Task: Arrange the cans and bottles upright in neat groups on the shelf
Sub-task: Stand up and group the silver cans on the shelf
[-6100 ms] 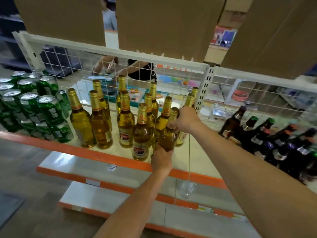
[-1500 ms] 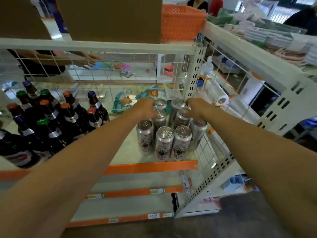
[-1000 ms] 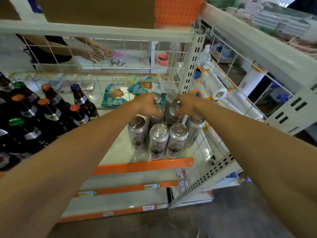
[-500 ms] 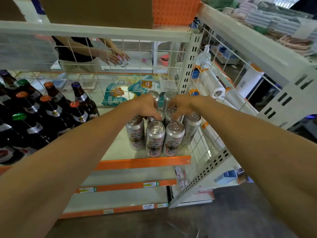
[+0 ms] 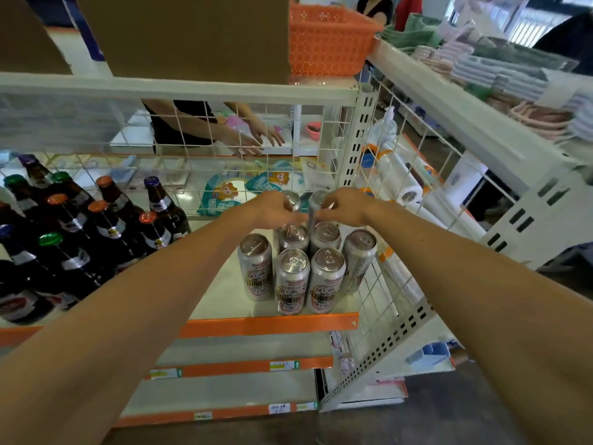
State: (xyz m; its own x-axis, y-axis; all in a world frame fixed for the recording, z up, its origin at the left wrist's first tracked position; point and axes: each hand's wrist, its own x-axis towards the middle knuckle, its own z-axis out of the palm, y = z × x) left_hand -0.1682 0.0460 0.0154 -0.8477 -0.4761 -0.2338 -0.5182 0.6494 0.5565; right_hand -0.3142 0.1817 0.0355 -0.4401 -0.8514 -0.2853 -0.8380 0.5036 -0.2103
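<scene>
Silver aluminium cans with pink-and-white labels, all upright, packed in a tight block at the right end of the white metal shelf with an orange front lip. The end spot makes sense: the white wire-mesh side panel stands just beside the block and gives a straight edge to line up against. To the left, well apart across bare shelf, are the dark brown glass bottles with coloured caps. They are upright in their own cluster, so the two kinds read as separate groups. The cans touch side by side in short rows, front pair near the lip. Both arms reach over the front rows to the back. The left hand has its fingers curled round the upper part of the back-left can. The right hand is clamped the same way on the back-right can. The fingertips nearly meet between the two cans. Holding high near the rims looks like the way to nudge each can square without knocking its neighbours. My read is final tidying of the back row, task nearly done on this side. Contact under the palms is hidden.
</scene>
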